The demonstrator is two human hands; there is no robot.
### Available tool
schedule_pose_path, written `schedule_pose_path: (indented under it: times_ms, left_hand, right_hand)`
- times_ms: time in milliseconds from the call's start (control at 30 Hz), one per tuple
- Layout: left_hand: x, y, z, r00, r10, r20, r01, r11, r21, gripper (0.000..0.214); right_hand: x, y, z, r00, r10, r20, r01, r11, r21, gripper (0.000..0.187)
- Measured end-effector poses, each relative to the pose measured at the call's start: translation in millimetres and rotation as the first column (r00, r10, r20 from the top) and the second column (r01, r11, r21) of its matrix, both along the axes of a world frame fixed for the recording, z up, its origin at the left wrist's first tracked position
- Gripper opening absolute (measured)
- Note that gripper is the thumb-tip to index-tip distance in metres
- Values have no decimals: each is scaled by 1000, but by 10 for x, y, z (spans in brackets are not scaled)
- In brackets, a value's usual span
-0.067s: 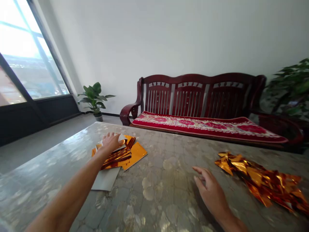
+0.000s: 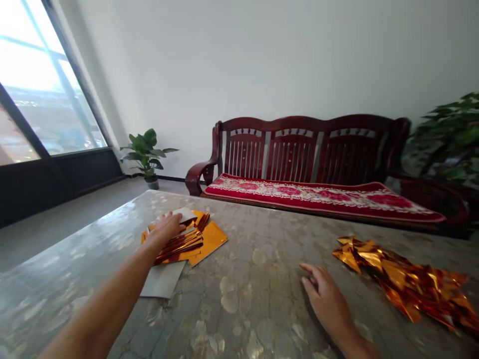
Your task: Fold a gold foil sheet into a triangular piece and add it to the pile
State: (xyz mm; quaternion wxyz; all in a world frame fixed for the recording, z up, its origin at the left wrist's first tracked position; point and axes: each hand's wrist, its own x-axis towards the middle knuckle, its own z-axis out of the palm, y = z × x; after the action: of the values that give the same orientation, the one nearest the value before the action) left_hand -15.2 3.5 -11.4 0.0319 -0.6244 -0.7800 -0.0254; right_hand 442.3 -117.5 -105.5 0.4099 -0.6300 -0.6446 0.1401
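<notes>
Head view: left hand (image 2: 166, 228) working at a stack of gold foil strips (image 2: 179, 243), right hand (image 2: 327, 299) lying open on the desk (image 2: 239, 239)

The left fingers are curving down over a white paper slip (image 2: 183, 214) on the stack, near the desk's left side; whether they are gripping it, I cannot tell. A flat orange foil sheet (image 2: 211, 243) and a grey card (image 2: 162, 279) are lying under and beside the stack. The right fingers (image 2: 309, 271) are spread, holding nothing, just beside a crumpled gold foil heap (image 2: 400, 279) on the right. A red-cushioned wooden settee (image 2: 292, 154) is standing beyond the desk.
</notes>
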Motion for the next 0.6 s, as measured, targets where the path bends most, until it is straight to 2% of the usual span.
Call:
schedule_pose_path:
  times_ms: [100, 233, 433, 600]
  left_hand:
    - [-142, -26, -118, 1000, 7, 30, -5, 998, -68, 33]
    - [-239, -62, -208, 1000, 18, 16, -17, 998, -57, 32]
    - [-390, -11, -207, 1000, -9, 29, 12, 996, -89, 27]
    - [-430, 50, -226, 999, 31, 39, -26, 991, -130, 24]
  right_hand:
    - [82, 39, -87, 999, 6, -47, -9, 998, -59, 37]
    - [98, 61, -51, 995, 0, -95, -6, 998, -61, 35]
    - [85, 64, -37, 994, 19, -106, -23, 999, -40, 32]
    - [72, 73, -46, 995, 38, -93, -41, 999, -25, 30]
